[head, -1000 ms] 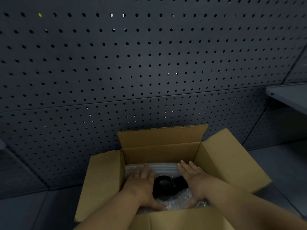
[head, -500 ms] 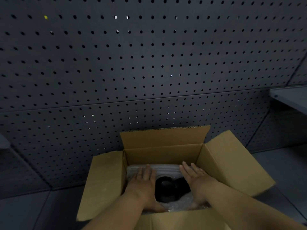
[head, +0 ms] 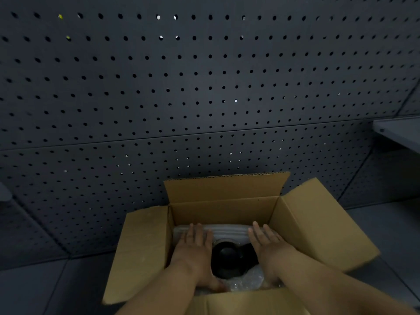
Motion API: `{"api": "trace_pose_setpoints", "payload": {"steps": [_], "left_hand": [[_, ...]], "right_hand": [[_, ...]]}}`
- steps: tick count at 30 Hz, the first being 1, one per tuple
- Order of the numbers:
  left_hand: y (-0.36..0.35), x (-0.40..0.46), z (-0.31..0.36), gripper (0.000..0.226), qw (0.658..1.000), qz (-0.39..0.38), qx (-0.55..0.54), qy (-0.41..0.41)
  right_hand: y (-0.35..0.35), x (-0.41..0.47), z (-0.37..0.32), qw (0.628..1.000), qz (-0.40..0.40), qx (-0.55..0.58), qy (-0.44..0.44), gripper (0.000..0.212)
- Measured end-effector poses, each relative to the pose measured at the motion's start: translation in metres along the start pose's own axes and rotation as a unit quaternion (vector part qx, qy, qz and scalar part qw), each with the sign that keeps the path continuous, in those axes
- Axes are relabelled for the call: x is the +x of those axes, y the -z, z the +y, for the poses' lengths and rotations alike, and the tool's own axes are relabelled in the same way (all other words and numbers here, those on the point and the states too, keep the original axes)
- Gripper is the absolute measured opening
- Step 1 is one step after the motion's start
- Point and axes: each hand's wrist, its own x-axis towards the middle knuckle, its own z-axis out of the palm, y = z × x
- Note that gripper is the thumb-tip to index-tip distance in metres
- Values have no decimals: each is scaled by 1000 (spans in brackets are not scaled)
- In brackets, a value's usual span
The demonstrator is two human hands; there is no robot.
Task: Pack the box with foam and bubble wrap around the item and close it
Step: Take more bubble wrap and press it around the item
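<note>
Little has shifted since the earlier frames: both hands stay flat inside the box (head: 302, 226), only the view drifts a touch

Left hand (head: 193, 248) lies palm down on the left side of the contents, fingers straight and together, tips on the white foam (head: 229, 230) along the far wall; thumb reaches toward the bubble wrap (head: 246, 280) at the near edge. Right hand (head: 268, 246) mirrors it on the right, fingers straight and slightly spread. Neither hand grips anything; both press or rest on the padding

Item (head: 227, 258) sits low in the middle of the box, between the two hands. Dark, rounded, glossy in places, with a paler rim visible at its far edge; what it is I cannot tell in this light. Foam is ribbed and pale, packed behind it; bubble wrap is clear and crumpled in front of it

Box stands on a dark grey worktop (head: 34, 289) against a pegboard wall (head: 204, 87). All four flaps are open: back flap upright, side flaps splayed outward, near flap at the bottom edge of view

Step in hand, as I judge it: seating the padding around the item. To do it well, push evenly with both palms so the item stays centred, tuck loose wrap down into the side gaps, and check nothing rises above the fold line before the flaps come over
</note>
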Motion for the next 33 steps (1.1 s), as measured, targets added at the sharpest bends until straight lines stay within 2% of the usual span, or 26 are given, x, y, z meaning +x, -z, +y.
{"api": "trace_pose_setpoints", "payload": {"steps": [8, 11, 20, 22, 27, 33], "left_hand": [[2, 3, -1, 134, 999, -17, -41, -11], [3, 3, -1, 134, 998, -25, -56, -9], [20, -6, -14, 129, 994, -60, -91, -20], [19, -6, -16, 128, 995, -65, -75, -20], [4, -2, -13, 125, 999, -32, -11, -18], [-4, 0, -9, 124, 999, -29, 20, -10]], "right_hand": [[-6, 9, 1, 1000, 12, 5, -4, 108], [-8, 11, 2, 1000, 16, 18, 1, 116], [14, -7, 30, 978, -14, 192, 85, 121], [13, -7, 31, 981, -1, 182, 73, 121], [-6, 1, 18, 996, 38, 74, 28, 120], [-14, 8, 10, 998, 54, 29, -4, 114]]}}
